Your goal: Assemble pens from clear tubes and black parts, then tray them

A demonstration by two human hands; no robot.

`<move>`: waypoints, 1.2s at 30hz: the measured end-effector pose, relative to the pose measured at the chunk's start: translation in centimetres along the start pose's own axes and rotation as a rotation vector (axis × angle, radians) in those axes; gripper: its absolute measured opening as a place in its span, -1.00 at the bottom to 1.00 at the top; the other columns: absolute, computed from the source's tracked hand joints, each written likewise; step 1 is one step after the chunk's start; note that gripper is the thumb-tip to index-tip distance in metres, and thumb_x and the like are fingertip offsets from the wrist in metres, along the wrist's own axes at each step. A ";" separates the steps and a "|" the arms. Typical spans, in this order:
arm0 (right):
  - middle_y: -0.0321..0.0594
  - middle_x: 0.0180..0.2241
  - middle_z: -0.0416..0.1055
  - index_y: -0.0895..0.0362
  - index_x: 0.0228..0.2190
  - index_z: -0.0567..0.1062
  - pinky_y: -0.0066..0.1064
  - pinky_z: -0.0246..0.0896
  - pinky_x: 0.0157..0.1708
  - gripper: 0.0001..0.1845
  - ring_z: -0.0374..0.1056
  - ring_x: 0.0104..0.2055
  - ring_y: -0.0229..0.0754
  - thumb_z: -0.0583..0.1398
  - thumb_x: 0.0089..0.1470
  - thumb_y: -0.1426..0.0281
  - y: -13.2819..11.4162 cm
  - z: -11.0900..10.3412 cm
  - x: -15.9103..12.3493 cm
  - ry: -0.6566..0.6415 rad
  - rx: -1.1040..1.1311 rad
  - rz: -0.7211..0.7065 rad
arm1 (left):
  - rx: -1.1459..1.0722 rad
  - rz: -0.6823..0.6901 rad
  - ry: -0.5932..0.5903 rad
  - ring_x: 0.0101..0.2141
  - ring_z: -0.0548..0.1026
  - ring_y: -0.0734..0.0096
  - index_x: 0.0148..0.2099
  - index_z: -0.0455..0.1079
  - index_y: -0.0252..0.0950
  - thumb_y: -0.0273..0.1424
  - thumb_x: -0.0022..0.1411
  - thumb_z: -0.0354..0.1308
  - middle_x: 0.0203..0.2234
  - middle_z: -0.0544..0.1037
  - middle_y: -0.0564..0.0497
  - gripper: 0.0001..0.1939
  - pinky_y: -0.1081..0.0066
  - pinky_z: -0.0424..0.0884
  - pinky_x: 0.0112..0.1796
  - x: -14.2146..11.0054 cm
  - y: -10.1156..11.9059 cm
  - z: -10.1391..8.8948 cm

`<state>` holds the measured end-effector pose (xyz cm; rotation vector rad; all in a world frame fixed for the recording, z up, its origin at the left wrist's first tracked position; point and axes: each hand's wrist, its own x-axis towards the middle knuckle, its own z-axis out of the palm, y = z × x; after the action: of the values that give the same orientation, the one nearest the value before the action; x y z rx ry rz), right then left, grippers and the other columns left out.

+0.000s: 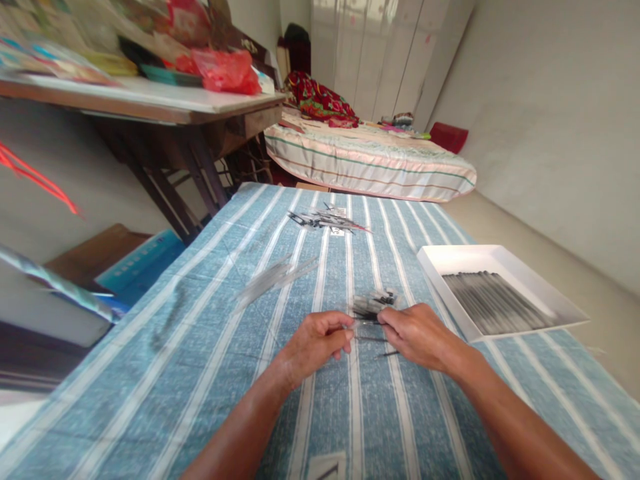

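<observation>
My left hand is closed in a pinch near the middle of the cloth-covered table. A thin dark rod spans from its fingertips towards my right hand, whose fingers are closed too. What lies inside the right-hand fingers is mostly hidden. Just beyond the hands is a blurred heap of black-ended thin pieces. A short dark stick lies by the right hand. Further left, several pale translucent thin strips or tubes lie in a loose bundle.
At the right, a white open box holds a row of dark thin sticks. A pile of black and clear slender pieces lies at the table's far end. Behind stand a bed and a cluttered side table with a red plastic bag.
</observation>
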<state>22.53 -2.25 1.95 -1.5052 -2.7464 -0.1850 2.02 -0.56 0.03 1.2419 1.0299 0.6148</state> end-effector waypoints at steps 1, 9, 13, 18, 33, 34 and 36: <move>-0.29 -0.60 0.43 0.13 -0.41 0.38 -0.40 -0.23 -0.57 -0.81 0.30 -0.60 -0.25 -0.02 0.10 0.46 -0.1 -0.2 0.0 0.004 -0.014 -0.012 | 0.002 -0.004 -0.002 -0.65 0.27 0.59 -0.28 0.41 -0.33 -0.38 -0.01 0.15 -0.64 0.45 0.12 -0.80 0.54 0.13 -0.63 0.0 0.0 0.0; -0.28 -0.60 0.44 0.16 -0.43 0.35 -0.39 -0.27 -0.60 -0.88 0.32 -0.61 -0.23 0.03 0.03 0.55 -0.5 -1.4 0.5 -0.010 -0.096 -0.079 | 0.057 0.015 -0.043 -0.65 0.26 0.60 -0.32 0.43 -0.33 -0.41 0.01 0.12 -0.63 0.43 0.11 -0.84 0.56 0.13 -0.63 -0.2 0.1 0.1; -0.28 -0.61 0.44 0.16 -0.42 0.35 -0.41 -0.24 -0.61 -0.87 0.35 -0.59 -0.20 0.06 -0.03 0.59 -0.8 -1.7 0.5 -0.022 -0.122 -0.095 | 0.071 0.022 -0.041 -0.65 0.26 0.60 -0.35 0.43 -0.31 -0.41 0.01 0.11 -0.63 0.43 0.12 -0.87 0.55 0.16 -0.61 -0.2 0.1 0.1; -0.25 -0.60 0.43 0.18 -0.43 0.35 -0.41 -0.14 -0.62 -0.84 0.37 -0.57 -0.15 0.05 -0.05 0.64 -1.6 -2.2 0.9 -0.024 -0.150 -0.146 | 0.106 0.012 -0.059 -0.64 0.28 0.58 -0.38 0.43 -0.31 -0.41 0.01 0.09 -0.65 0.42 0.13 -0.88 0.53 0.19 -0.58 -0.3 0.3 0.2; -0.25 -0.63 0.33 0.18 -0.49 0.35 -0.40 0.00 -0.55 -0.80 0.24 -0.57 -0.22 0.01 0.07 0.60 -3.1 -2.2 0.5 0.281 -0.107 -0.180 | -0.017 0.045 -0.144 -0.63 0.28 0.59 -0.34 0.41 -0.32 -0.36 0.04 0.13 -0.62 0.44 0.10 -0.86 0.56 0.12 -0.63 -0.6 0.5 -0.2; -0.25 -0.63 0.32 0.19 -0.48 0.37 -0.39 0.00 -0.55 -0.79 0.23 -0.57 -0.22 0.00 0.09 0.59 -3.1 -2.3 0.4 0.320 -0.102 -0.198 | -0.046 0.065 -0.145 -0.63 0.28 0.59 -0.33 0.41 -0.32 -0.35 0.04 0.14 -0.61 0.44 0.10 -0.85 0.56 0.13 -0.62 -0.6 0.5 -0.2; -0.25 -0.63 0.30 0.21 -0.40 0.41 -0.39 0.01 -0.54 -0.79 0.22 -0.56 -0.22 -0.01 0.12 0.57 -3.1 -2.6 0.2 0.412 -0.083 -0.229 | -0.108 0.113 -0.136 -0.62 0.29 0.59 -0.32 0.42 -0.33 -0.34 0.04 0.17 -0.60 0.45 0.09 -0.83 0.55 0.16 -0.60 -0.5 0.4 -0.2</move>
<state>19.68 -3.99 4.19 -1.0171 -2.5852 -0.5485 1.63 -0.80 0.57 1.2351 0.8080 0.6551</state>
